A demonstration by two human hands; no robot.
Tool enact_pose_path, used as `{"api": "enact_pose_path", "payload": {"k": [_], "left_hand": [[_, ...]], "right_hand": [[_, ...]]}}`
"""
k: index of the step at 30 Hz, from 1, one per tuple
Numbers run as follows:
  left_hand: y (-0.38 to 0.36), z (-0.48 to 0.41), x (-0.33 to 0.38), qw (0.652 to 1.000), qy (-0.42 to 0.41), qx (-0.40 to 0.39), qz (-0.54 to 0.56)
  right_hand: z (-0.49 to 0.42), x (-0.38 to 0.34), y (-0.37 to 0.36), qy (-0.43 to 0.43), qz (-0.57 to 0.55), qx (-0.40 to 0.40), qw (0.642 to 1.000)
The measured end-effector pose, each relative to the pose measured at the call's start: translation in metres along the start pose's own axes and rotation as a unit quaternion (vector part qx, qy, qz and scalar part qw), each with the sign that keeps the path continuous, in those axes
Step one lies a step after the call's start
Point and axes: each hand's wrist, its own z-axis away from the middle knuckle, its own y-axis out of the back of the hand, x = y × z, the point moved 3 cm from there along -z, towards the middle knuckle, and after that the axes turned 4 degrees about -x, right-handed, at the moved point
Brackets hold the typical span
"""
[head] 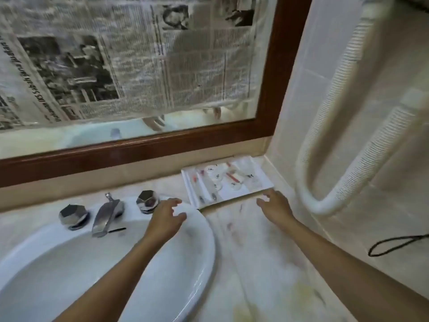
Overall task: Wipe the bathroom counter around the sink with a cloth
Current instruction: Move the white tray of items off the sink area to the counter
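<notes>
At the far left, the white oval ceramic sink (130,270) sits in the pale marble worktop (250,263), with chrome faceted taps (73,216) and a spout behind it. My left hand (166,217) hovers over the sink's rim, fingers spread, holding nothing. My right hand (275,205), also spread, reaches the near edge of a shallow white plastic tray (226,180) of small toiletries. I see no cloth.

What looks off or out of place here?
Newspaper covers most of the mirror. Reddish and yellowish smears mark the counter right of the sink. No cloth is in view: both hands are empty, reaching toward the white tray.
</notes>
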Motion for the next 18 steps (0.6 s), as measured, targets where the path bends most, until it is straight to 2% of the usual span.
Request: {"api": "enact_pose_path", "payload": {"k": [6, 11, 18], "left_hand": [[-0.036, -0.059, 0.007, 0.993, 0.088, -0.052, 0.059], [-0.046, -0.085, 0.004, 0.974, 0.163, -0.021, 0.155], [-0.055, -0.092, -0.001, 0.958, 0.192, -0.034, 0.211]], "right_hand": [[-0.079, -0.010, -0.002, -0.003, 0.053, 0.043, 0.998], [-0.117, -0.015, -0.013, -0.026, 0.067, 0.062, 0.995], [-0.130, -0.009, -0.015, -0.074, 0.066, 0.052, 0.994]]}}
